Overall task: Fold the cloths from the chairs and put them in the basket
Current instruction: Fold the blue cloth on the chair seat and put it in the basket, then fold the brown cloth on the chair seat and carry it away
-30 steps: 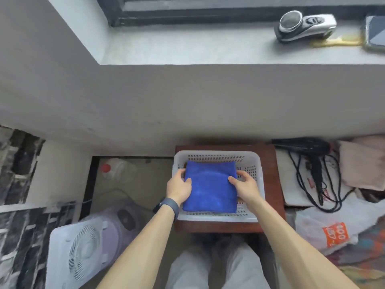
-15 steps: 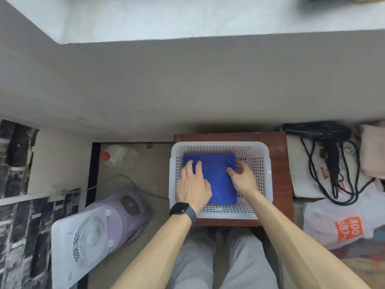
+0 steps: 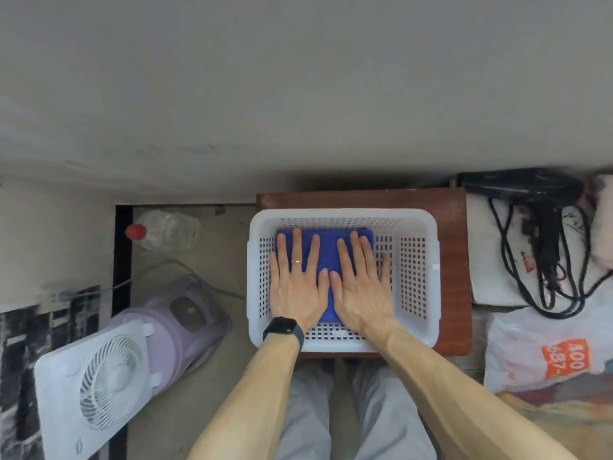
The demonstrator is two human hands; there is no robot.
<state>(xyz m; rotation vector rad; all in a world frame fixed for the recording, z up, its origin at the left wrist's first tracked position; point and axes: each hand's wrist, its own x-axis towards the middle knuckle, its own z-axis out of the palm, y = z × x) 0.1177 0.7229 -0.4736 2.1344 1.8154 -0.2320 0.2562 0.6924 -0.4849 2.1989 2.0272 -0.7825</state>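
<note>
Blue cloth (image 3: 326,257), already folded into a tidy rectangle, flat on the floor of the white perforated basket (image 3: 341,214), tucked toward the left and far walls. Left hand (image 3: 295,287) and right hand (image 3: 363,290) side by side on top of it, palms down, fingers straight and a little spread, pressing rather than gripping, with nothing held in either. Right little finger past the cloth's edge, over the basket floor. Basket squarely on a reddish-brown counter (image 3: 454,260), against the wall.

Counts, by the look of it, as one cloth folded and delivered, bar a last smoothing. Leaves for this piece only the lifting away of both hands. Room for more beside it, toward the basket's right wall.

No chairs in view, so cannot tell how many cloths wait elsewhere, or whether any do. Pinkish fabric (image 3: 603,227) at the right edge, beside a black hair dryer (image 3: 530,190), too blurred to judge as part of the job or not. Probably somewhere mid-task rather than finished, though hard to say from this one view.
</note>
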